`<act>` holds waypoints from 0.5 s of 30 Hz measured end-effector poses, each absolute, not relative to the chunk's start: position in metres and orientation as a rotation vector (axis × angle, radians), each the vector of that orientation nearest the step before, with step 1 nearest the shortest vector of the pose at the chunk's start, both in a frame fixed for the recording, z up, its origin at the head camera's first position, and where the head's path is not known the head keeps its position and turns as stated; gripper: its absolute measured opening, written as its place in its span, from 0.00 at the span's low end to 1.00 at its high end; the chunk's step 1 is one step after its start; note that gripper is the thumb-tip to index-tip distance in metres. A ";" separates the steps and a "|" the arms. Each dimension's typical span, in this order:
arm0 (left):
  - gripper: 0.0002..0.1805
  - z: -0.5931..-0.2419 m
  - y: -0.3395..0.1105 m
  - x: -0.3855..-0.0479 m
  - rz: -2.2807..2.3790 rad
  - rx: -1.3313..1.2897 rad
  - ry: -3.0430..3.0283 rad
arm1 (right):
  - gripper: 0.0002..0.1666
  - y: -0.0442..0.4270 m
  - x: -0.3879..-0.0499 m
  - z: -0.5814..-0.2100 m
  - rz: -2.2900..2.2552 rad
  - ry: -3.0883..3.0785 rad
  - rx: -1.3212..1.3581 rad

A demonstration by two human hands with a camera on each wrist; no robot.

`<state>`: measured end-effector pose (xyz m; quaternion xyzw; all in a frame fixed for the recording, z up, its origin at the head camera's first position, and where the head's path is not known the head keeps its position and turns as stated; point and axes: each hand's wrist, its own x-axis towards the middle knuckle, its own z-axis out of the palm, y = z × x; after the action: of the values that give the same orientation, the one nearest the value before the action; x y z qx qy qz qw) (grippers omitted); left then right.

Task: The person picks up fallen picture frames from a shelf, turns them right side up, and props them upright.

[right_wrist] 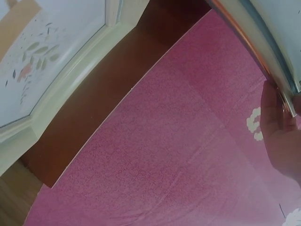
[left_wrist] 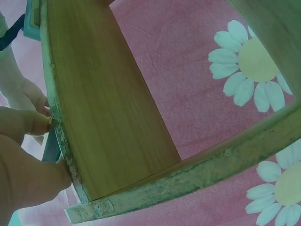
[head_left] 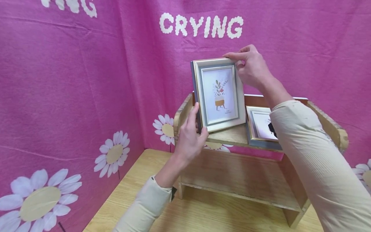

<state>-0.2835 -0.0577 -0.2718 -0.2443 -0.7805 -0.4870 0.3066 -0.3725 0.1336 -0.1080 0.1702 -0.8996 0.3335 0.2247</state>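
Cream-edged picture frame [head_left: 221,93] in head view: upright, slightly tilted, at left of wooden shelf [head_left: 232,138]; second frame [head_left: 262,125] lies beside it. I judge step as positioning; next move likely calls for squaring base. Left hand [head_left: 189,140] grips lower left corner, right hand [head_left: 253,67] pinches upper right. Left wrist view: hold partly hidden behind shelf edge. Right wrist view: narrow pinch on corner.

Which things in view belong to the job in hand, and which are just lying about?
Job:
- picture frame, held by left grip and right grip
- small shelf
- probably the second frame, lying on it

Background only:
- table
- pink cloth with flowers and lettering
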 end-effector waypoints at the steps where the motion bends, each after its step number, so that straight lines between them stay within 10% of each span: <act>1: 0.40 -0.272 -0.058 -0.284 -1.286 -0.648 -2.062 | 0.35 0.134 -0.373 -0.108 0.917 -2.490 0.467; 15: 0.39 -0.271 -0.060 -0.291 -1.196 -0.624 -2.056 | 0.34 0.143 -0.367 -0.106 0.777 -2.507 0.501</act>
<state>-0.2911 -0.0598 -0.2710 -0.2391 -0.7879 -0.4584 0.3346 -0.3665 0.1430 -0.1061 0.1824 -0.9125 0.2828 0.2327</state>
